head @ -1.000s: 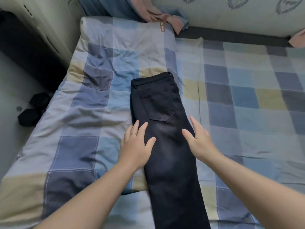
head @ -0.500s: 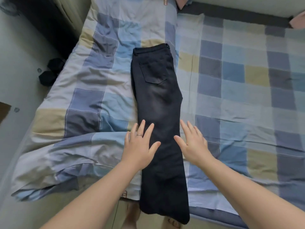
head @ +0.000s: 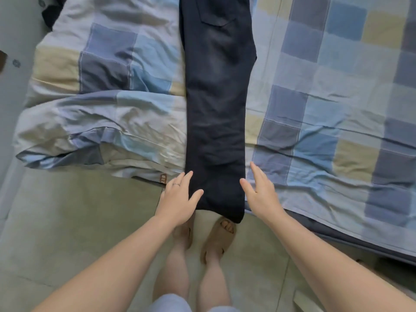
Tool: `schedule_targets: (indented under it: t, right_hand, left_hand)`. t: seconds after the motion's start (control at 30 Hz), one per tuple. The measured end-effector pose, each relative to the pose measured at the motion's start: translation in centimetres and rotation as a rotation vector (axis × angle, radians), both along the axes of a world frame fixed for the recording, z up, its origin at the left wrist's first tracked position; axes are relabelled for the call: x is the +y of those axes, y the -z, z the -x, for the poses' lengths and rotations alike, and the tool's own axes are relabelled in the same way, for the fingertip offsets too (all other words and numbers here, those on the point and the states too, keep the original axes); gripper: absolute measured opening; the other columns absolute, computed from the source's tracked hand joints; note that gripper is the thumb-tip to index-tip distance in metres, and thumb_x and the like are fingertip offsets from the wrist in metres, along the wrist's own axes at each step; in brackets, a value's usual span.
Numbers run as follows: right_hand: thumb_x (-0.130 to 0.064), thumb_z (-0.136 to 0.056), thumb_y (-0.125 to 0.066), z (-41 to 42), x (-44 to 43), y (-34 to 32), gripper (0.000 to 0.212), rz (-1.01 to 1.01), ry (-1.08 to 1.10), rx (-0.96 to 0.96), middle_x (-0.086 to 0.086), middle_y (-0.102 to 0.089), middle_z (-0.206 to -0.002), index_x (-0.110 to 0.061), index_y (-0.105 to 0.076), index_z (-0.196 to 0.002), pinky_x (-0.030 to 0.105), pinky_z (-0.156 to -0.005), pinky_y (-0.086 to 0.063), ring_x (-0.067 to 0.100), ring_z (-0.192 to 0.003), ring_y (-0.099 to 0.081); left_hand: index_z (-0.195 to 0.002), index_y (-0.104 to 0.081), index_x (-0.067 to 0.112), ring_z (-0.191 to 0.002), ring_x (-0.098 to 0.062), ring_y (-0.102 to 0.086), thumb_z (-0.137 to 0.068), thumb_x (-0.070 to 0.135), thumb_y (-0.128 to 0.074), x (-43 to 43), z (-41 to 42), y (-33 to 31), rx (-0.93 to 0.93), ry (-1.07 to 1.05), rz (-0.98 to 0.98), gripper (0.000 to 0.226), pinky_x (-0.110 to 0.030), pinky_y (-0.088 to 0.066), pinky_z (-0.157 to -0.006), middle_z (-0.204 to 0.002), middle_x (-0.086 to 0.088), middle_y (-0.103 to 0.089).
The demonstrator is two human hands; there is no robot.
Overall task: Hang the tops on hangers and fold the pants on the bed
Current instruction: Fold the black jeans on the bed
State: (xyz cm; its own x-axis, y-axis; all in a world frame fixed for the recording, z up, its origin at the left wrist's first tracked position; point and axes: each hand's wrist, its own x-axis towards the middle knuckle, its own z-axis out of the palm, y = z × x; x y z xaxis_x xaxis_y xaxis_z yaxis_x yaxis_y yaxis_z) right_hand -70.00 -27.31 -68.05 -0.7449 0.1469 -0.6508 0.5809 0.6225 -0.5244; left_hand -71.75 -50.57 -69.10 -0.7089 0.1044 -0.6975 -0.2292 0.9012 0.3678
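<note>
**Dark pants laid out along the bed, both hands at the hem**

A pair of dark pants (head: 216, 104) lies flat and lengthwise on a bed (head: 326, 109) covered in a blue, grey and yellow checked sheet. The pants appear folded in half, one leg over the other. A back pocket (head: 216, 12) faces up at the far end, and the hem (head: 222, 210) hangs just past the near edge of the mattress.

We see the person's two bare arms reaching in from below, one hand on each side of the lower leg. The left hand (head: 177, 199), with a ring (head: 176, 184) on one finger, is spread with its fingers straight. Its thumb lies on the fabric at the left edge, and it grips nothing. The right hand (head: 262, 194) is likewise released, fingers straight and pointing up the bed over the sheet, just beside the right edge of the pants. Its thumb tip reaches that edge, though we cannot tell whether it touches the cloth.

To the left of the pants a quilt (head: 90, 122) in the same check lies rumpled, with a small brown label (head: 163, 178) at its near edge close to the left hand. Below the hem the person stands on a pale green floor (head: 78, 217) in tan sandals (head: 219, 239), toes near the bed.
</note>
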Motion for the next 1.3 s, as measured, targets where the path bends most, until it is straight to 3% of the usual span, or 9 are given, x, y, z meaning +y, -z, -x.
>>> schedule_targets:
  t: [0.33, 0.4, 0.47, 0.57, 0.73, 0.87, 1.0, 1.13, 1.3]
  right_hand:
    - [-0.044, -0.102, -0.048, -4.7, -1.4, 11.9, 0.068, 0.125, 0.244, -0.12, -0.011, -0.02, -0.165, -0.027, -0.016, -0.16, 0.04, -0.124, -0.019, 0.01, -0.152, -0.018]
    - [-0.055, -0.093, -0.051, -4.3, -1.5, 14.0, 0.074, 0.171, 0.33, -0.141, -0.013, -0.031, -0.161, -0.032, -0.022, -0.158, 0.042, -0.122, -0.027, 0.011, -0.147, -0.03]
    - [-0.05, -0.09, -0.056, -4.1, -1.7, 15.8, 0.066, 0.21, 0.427, -0.138, -0.018, -0.051, -0.141, -0.031, -0.034, -0.149, 0.039, -0.113, -0.039, 0.01, -0.132, -0.047]
    - [-0.031, -0.094, -0.065, -3.3, -1.7, 17.1, 0.042, 0.235, 0.536, -0.113, -0.025, -0.055, -0.112, -0.029, -0.043, -0.129, 0.033, -0.103, -0.045, 0.007, -0.112, -0.055]
    - [-0.031, -0.084, -0.079, -3.0, -1.0, 17.5, 0.044, 0.291, 0.565, -0.266, -0.006, -0.067, -0.117, -0.019, -0.058, -0.12, 0.042, -0.095, -0.054, 0.017, -0.107, -0.066]
    - [-0.027, -0.08, -0.083, -3.8, -0.9, 15.8, 0.032, 0.367, 0.546, -0.353, 0.001, -0.076, -0.107, -0.017, -0.07, -0.108, 0.035, -0.086, -0.057, 0.019, -0.096, -0.072]
    - [-0.03, -0.082, -0.081, -4.4, -1.1, 11.3, 0.026, 0.374, 0.501, -0.394, -0.001, -0.078, -0.094, -0.016, -0.073, -0.102, 0.031, -0.075, -0.056, 0.018, -0.089, -0.073]
    - [-0.032, -0.083, -0.08, -5.1, -1.7, 5.0, 0.026, 0.371, 0.45, -0.4, -0.001, -0.079, -0.092, -0.015, -0.074, -0.102, 0.034, -0.082, -0.056, 0.02, -0.091, -0.074]
    - [-0.034, -0.082, -0.081, -5.9, -3.5, -3.9, 0.031, 0.398, 0.448, -0.403, 0.001, -0.078, -0.098, -0.015, -0.074, -0.106, 0.038, -0.087, -0.057, 0.024, -0.094, -0.074]
  left_hand:
    - [-0.158, -0.021, 0.023, -0.148, -0.021, -0.025, -0.095, 0.045, -0.059, -1.4, -2.9, 11.4, -0.048, -0.279, -0.127, 0.077, -0.043, -0.028, -0.119, -0.161, 0.0, -0.031]
    - [-0.157, -0.022, 0.022, -0.146, -0.02, -0.031, -0.091, 0.046, -0.063, -1.5, -2.7, 13.3, -0.033, -0.332, -0.152, 0.082, -0.046, -0.032, -0.117, -0.158, 0.0, -0.036]
    - [-0.154, -0.027, 0.019, -0.141, -0.02, -0.037, -0.088, 0.045, -0.068, -1.4, -2.5, 14.6, -0.019, -0.352, -0.151, 0.082, -0.046, -0.036, -0.114, -0.153, 0.001, -0.042]
    - [-0.14, -0.041, 0.018, -0.124, -0.02, -0.053, -0.083, 0.041, -0.074, -1.2, -1.8, 15.9, -0.044, -0.445, -0.169, 0.07, -0.04, -0.046, -0.102, -0.137, 0.003, -0.056]
    - [-0.122, -0.062, 0.018, -0.108, -0.016, -0.063, -0.082, 0.024, -0.079, -1.2, -0.6, 15.8, -0.177, -0.586, -0.29, 0.044, -0.03, -0.051, -0.089, -0.116, 0.005, -0.068]
    - [-0.104, -0.067, 0.017, -0.088, -0.008, -0.065, -0.084, 0.017, -0.077, -2.0, -0.6, 14.1, -0.302, -0.584, -0.343, 0.022, -0.02, -0.05, -0.07, -0.095, 0.008, -0.07]
    - [-0.102, -0.067, 0.02, -0.09, -0.009, -0.066, -0.089, 0.025, -0.073, -3.2, -1.3, 10.5, -0.372, -0.6, -0.362, 0.015, -0.024, -0.051, -0.074, -0.096, 0.01, -0.07]
    - [-0.112, -0.07, 0.017, -0.101, -0.017, -0.067, -0.089, 0.029, -0.071, -4.8, -1.9, 4.9, -0.406, -0.605, -0.347, 0.026, -0.033, -0.052, -0.09, -0.112, 0.001, -0.072]
    - [-0.119, -0.066, 0.015, -0.096, -0.013, -0.064, -0.091, 0.024, -0.068, -6.8, -2.2, -3.7, -0.39, -0.587, -0.362, 0.029, -0.026, -0.049, -0.073, -0.113, 0.001, -0.069]
